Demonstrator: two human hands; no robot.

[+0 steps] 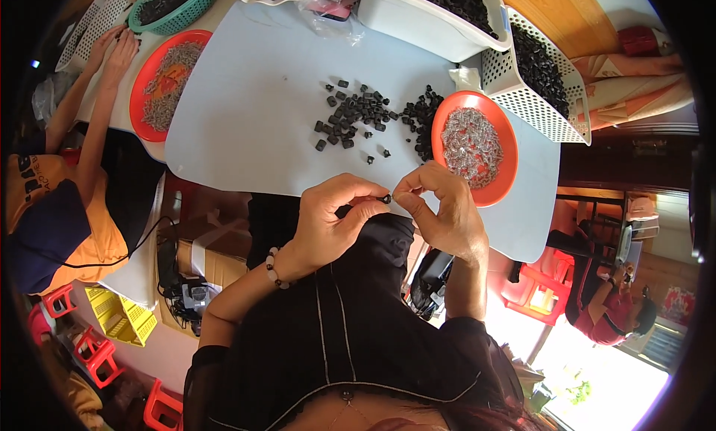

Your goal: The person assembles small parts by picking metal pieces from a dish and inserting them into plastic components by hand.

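Just over the table's near edge, my left hand (pixel 328 221) pinches a small black plastic part (pixel 385 199) between thumb and fingertips. My right hand (pixel 451 211) meets it there, thumb and forefinger pressed together; whatever they grip is too small to make out. Beyond my hands lies a loose spread of black blocky parts (pixel 349 119) on the pale blue table (pixel 250 110). A pile of smaller black pieces (pixel 423 110) touches an orange bowl (pixel 510 151) on the right, which holds many tiny shiny silver pieces (pixel 470 142).
A white tub (pixel 425 21) and a white perforated basket (pixel 528 97), both full of black parts, line the far side. At left, a co-worker's hands (pixel 121 49) work near another orange bowl (pixel 136 107) and a green basket (pixel 183 17). Red stools (pixel 541 291) stand right.
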